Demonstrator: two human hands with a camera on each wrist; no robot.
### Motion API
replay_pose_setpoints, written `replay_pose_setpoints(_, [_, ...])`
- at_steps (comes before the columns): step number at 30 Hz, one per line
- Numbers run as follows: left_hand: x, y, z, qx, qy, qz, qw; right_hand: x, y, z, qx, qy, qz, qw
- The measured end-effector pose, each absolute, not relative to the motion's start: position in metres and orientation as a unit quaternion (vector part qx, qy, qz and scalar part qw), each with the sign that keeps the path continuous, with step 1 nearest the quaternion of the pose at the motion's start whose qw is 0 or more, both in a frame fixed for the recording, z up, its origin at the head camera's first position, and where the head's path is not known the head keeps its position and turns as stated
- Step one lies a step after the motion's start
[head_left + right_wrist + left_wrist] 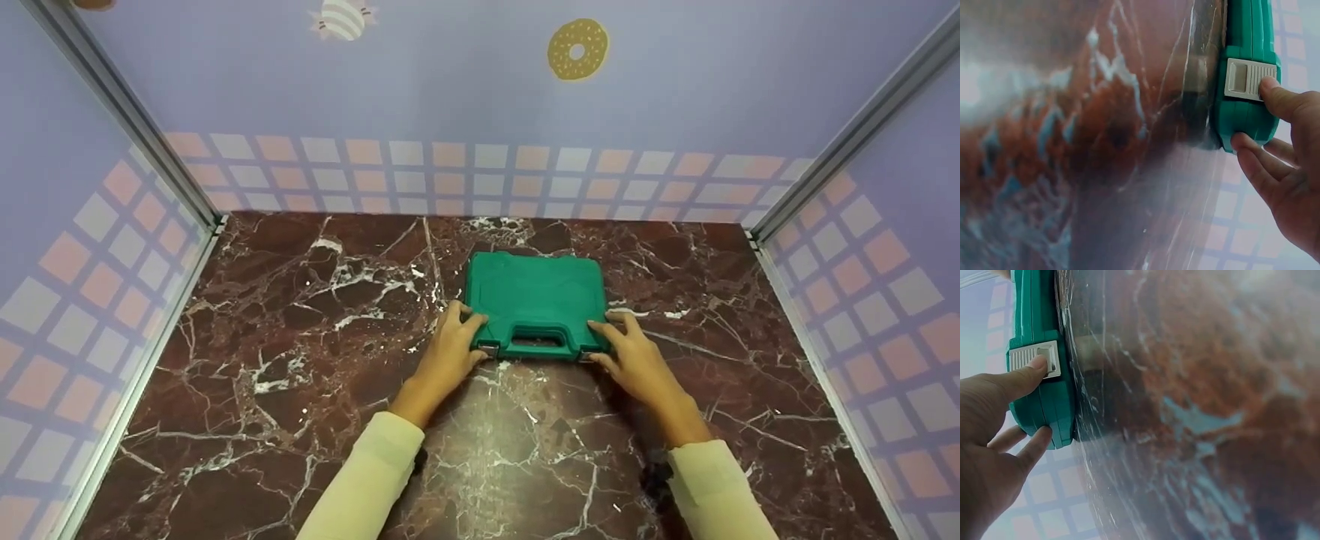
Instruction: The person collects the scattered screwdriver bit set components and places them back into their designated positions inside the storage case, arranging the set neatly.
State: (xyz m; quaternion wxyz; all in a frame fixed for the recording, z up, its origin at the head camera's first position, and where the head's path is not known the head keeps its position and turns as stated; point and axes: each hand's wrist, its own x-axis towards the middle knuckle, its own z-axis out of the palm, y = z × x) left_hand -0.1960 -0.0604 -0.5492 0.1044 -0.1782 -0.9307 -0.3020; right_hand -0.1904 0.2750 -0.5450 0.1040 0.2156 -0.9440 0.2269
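A green plastic carrying case (536,292) lies flat on the marbled table, its handle side toward me. Two silver latches sit on its front edge, the left latch (1034,360) and the right latch (1249,80). My left hand (448,349) grips the front left corner, thumb on the left latch and fingers at the case's side. At the opposite corner, my right hand (637,360) holds the case the same way, its thumb at the outer end of the right latch. The lid is closed, so whatever is inside is hidden.
The brown marbled table (315,420) extends around the case. A lilac back wall (465,97) with printed sweets and checks rises behind it. Side panels (885,300) with metal edging bound the table left and right.
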Motion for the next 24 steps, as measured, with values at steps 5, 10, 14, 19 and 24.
replay_pose_setpoints(5, [-0.1952,-0.0569,-0.5468,-0.181,-0.931,-0.304,0.088,-0.1878,0.2762,-0.5427,0.198,-0.952,0.213,0.098])
replay_pose_setpoints(10, [-0.1944,-0.0561,-0.5469,-0.181,-0.931,-0.305,0.087,-0.1853,0.2751,-0.5436,0.190,-0.955,0.209,0.091])
replay_pose_setpoints(14, [-0.1946,-0.0554,-0.5481,-0.186,-0.929,-0.308,0.093,-0.1841,0.2749,-0.5433,0.186,-0.957,0.204,0.088])
replay_pose_setpoints(19, [-0.1948,-0.0545,-0.5473,-0.193,-0.928,-0.306,0.087,-0.1839,0.2769,-0.5411,0.182,-0.958,0.205,0.084])
replay_pose_setpoints(24, [-0.1911,-0.0593,-0.5404,-0.188,-0.941,-0.277,0.040,-0.1826,0.2777,-0.5387,0.181,-0.959,0.213,0.046])
